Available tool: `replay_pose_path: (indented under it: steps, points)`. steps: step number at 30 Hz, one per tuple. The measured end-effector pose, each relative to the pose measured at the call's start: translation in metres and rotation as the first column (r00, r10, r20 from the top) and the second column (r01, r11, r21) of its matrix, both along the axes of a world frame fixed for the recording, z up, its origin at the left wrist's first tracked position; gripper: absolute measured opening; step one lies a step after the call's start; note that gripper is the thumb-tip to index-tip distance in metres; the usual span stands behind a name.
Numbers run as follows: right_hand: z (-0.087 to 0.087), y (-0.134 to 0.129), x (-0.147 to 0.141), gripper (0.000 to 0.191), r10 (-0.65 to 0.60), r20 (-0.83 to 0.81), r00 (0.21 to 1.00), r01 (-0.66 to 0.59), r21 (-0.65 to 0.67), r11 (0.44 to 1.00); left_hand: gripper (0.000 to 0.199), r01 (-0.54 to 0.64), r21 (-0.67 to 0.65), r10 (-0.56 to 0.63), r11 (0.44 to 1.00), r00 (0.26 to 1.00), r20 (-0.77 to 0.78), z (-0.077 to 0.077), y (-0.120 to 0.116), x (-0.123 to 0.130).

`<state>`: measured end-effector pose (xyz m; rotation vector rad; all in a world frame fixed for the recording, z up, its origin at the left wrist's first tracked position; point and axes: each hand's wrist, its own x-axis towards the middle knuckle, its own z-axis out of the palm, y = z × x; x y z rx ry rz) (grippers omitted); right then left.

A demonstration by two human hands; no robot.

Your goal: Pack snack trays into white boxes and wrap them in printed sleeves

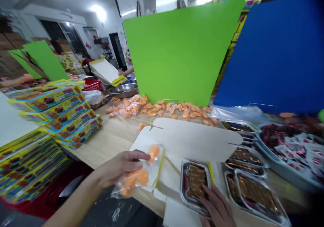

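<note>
My left hand [124, 168] is closed, thumb and fingers gripping a clear plastic bag of orange pieces [130, 183]. Another orange piece [153, 152] shows at the fingertips, over the white flap of an opened cardboard box [162, 186]. My right hand [215, 205] has its fingers bent over the near right rim of a foil tray [186, 200], which sits tilted at the box's right end. In the tray lies a brown packet [196, 179], with something red beside it. The box's lid [194, 136] stands folded up behind. A thin stick [172, 164] lies inside the box.
Orange pieces [186, 112] lie strewn along a green board [182, 51]; a blue board [273, 55] stands to the right. More filled foil trays [258, 193] and a tub of packets [280, 166] are right. Stacked printed boxes [73, 119] stand left. Another person's hand [124, 72] is farther back.
</note>
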<state>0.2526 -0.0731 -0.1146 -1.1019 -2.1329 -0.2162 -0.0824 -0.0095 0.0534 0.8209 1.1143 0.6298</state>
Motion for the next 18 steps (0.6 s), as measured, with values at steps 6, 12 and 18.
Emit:
replay_pose_path:
  steps: [6,12,18]
  points:
    - [0.014,-0.002,-0.007,0.032,0.04,-0.046,0.998,-0.038,0.055,0.998,0.061,0.059,0.087,-0.051,0.994,0.994,-0.092,-0.024,0.001,0.062]
    - [0.011,-0.004,-0.008,0.034,0.046,-0.081,0.996,-0.046,0.007,0.999,0.031,-0.174,0.535,0.283,0.827,0.951,-0.128,-0.043,0.006,0.096]
    - [0.014,-0.004,-0.01,0.037,0.05,-0.099,0.994,-0.053,-0.033,0.998,0.036,0.118,0.824,0.511,0.555,0.734,-0.449,-0.082,0.006,0.122]
